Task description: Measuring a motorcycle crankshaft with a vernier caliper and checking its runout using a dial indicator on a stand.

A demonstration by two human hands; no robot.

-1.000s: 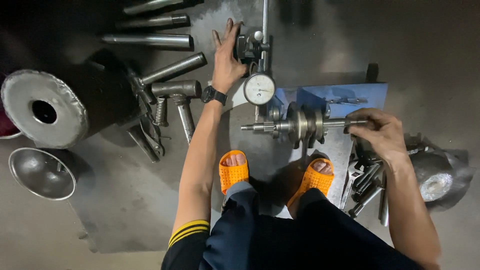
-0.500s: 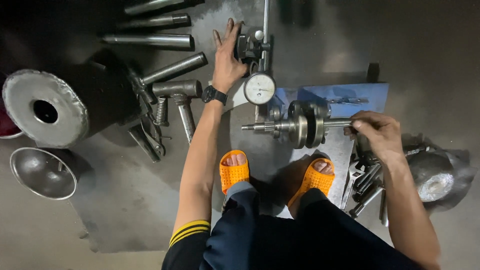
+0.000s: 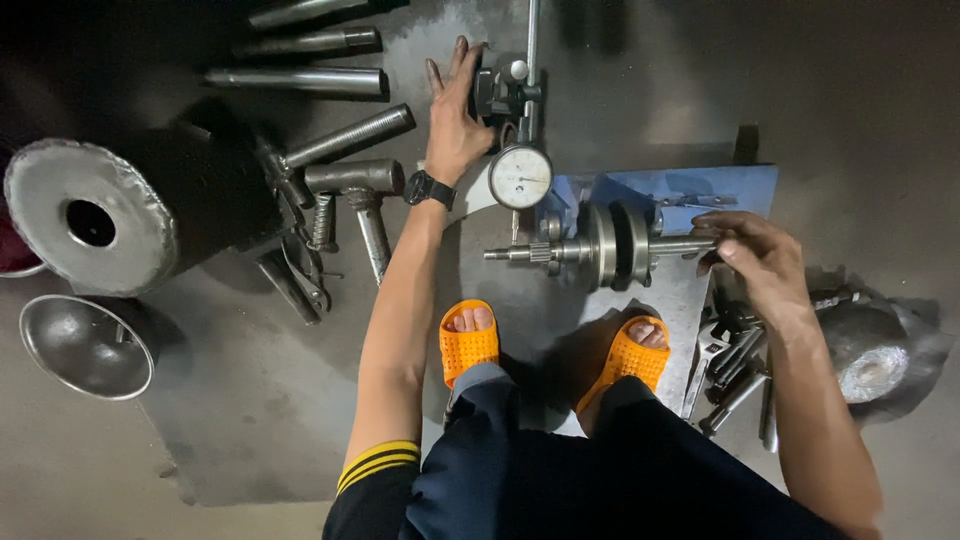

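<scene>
Two hands work the crankshaft, which lies across the blue stand on the floor. If the right hand, pinching its shaft end, jerks, the dial gauge could slip. Left hand, flat and spread, steadies the gauge base. Since earlier, the right fingers have shifted slightly.

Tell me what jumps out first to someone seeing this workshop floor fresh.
At the centre, a steel crankshaft lies across a blue stand, with a round dial gauge just above it. The right hand grips the shaft's right end, while the left hand presses the gauge's base. Bright orange sandals stand out below.
</scene>
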